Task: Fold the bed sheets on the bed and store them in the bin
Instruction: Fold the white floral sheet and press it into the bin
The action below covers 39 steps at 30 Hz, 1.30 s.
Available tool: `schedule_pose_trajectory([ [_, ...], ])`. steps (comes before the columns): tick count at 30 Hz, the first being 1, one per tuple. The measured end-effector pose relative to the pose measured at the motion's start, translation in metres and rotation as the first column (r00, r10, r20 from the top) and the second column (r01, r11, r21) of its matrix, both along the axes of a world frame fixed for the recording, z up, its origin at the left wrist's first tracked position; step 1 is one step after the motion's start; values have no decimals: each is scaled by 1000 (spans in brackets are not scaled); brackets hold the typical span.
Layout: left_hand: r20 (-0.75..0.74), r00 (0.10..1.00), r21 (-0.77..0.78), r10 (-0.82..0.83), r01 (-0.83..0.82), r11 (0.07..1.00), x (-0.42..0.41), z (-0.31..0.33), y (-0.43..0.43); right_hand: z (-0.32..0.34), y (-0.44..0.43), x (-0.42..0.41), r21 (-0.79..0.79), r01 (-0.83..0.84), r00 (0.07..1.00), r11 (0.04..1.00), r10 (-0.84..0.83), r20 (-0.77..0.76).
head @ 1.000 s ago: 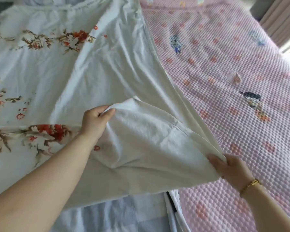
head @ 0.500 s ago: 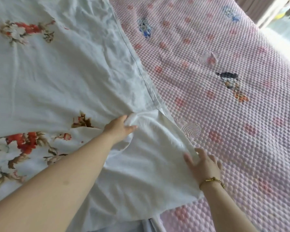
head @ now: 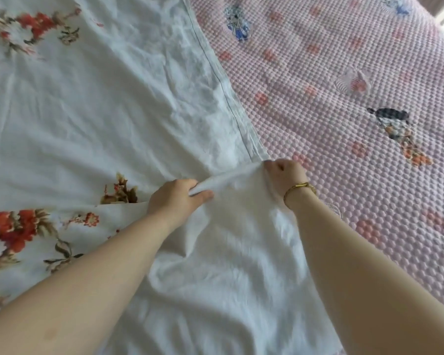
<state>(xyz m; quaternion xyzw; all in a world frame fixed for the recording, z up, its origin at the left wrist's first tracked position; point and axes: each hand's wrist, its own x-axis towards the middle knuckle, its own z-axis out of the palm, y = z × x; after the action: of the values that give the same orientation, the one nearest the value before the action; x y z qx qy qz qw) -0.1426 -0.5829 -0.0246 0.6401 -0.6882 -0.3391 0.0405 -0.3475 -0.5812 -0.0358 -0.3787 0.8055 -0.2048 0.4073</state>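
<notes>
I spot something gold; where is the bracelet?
Head view, right of centre: the bracelet sits on the wrist of the right hand, which grips the sheet beside the pink cover.

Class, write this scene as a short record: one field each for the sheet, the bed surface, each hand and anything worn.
cover: pink, quilted, bare on the right
sheet: white with red flowers, spread on the left, near part folded over
left hand: grips the folded sheet edge
right hand: grips the sheet beside its hem
bracelet: gold, on the right wrist
</notes>
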Motion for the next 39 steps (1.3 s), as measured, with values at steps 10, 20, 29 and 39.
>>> schedule_pose_trajectory([
  [10, -56, 998, -16, -25, 24, 1000, 5, 9, -16, 1, -26, -9, 215, 324, 898, 921, -371, 238],
  [20, -368, 930, 68, -6, 33, 997, 21, 16, -15, 27, -17, -8, 80, 260, 685, 962, -242, 687],
  [29, -135, 991, 374, -15, 65, 925, 71, 8, -20, 32, -22, -11, -150, 84, 994, 985, -73, 78],
  [39, 327, 932, -311, 158, -52, 949, 86, 11, -37, 16, -19, 6, -281, 70, 981, 957, -117, -153],
])
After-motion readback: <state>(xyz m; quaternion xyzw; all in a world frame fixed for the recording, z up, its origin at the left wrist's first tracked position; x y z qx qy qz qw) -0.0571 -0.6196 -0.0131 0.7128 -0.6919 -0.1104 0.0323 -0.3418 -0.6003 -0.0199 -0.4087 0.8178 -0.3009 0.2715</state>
